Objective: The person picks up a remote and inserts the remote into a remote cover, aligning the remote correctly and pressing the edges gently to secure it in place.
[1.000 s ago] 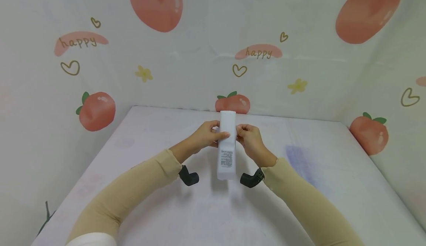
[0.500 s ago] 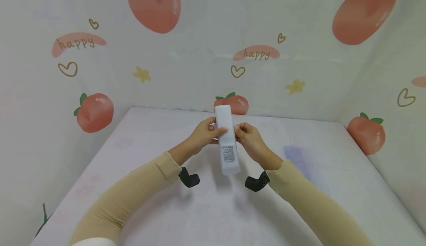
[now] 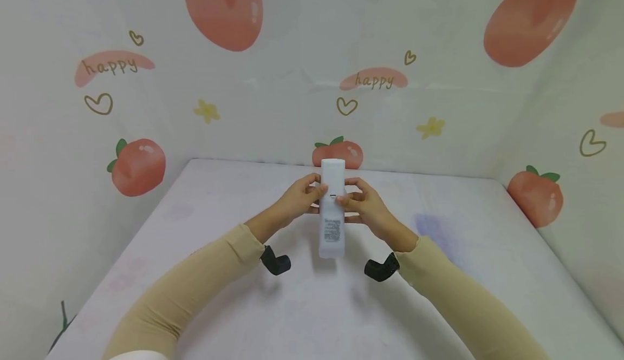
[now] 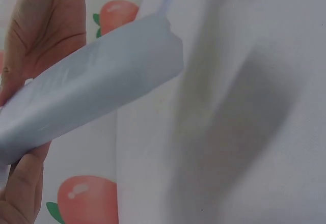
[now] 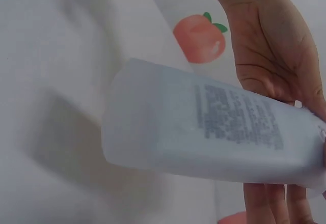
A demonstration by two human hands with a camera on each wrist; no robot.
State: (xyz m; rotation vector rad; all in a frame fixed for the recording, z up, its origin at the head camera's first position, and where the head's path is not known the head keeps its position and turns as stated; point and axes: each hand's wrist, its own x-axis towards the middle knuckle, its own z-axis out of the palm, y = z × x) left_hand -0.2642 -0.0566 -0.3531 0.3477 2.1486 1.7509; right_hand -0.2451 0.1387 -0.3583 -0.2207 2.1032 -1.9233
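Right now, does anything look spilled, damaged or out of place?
Only a purple smudge on the right of the tabletop, darker than the surface around it; stain or print, I can't tell. The white container, held by the left hand and right hand, shows no visible damage or spill.

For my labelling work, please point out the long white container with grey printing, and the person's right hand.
Long white container with grey printing [image 3: 332,209]: head view, middle of its printed face.
Right hand [image 3: 372,207]: head view, near the thumb's base.
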